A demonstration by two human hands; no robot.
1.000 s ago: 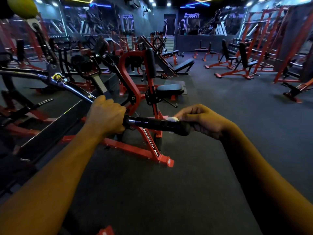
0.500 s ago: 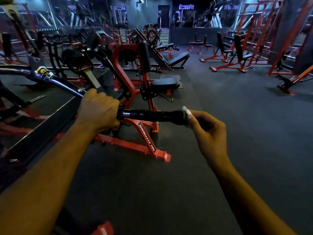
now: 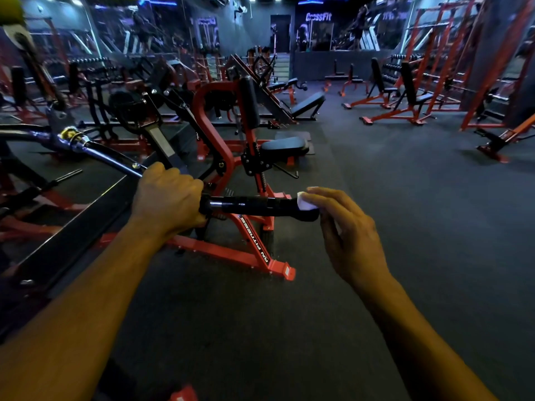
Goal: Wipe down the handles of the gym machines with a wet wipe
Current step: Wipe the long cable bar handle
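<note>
Left hand (image 3: 166,198) covers the stretch of bar (image 3: 115,160) where it meets the black handle (image 3: 254,206); the join cannot be seen. Wet wipe (image 3: 306,204) mostly hidden behind the right hand's (image 3: 347,235) fingers (image 3: 324,195); only a white corner shows at the handle's 3 o'clock end. Both forearms run off the bottom edge. Yellow-green object (image 3: 10,8) at 10 o'clock cut by the frame corner, unidentifiable. Dumbbell racks (image 3: 92,66) at 11 o'clock too dark and small to read. Red part (image 3: 183,394) at 6 o'clock cropped.

Left hand (image 3: 168,198) fisted, gripping; right hand (image 3: 344,233) fingers pinching, arms extended.
</note>
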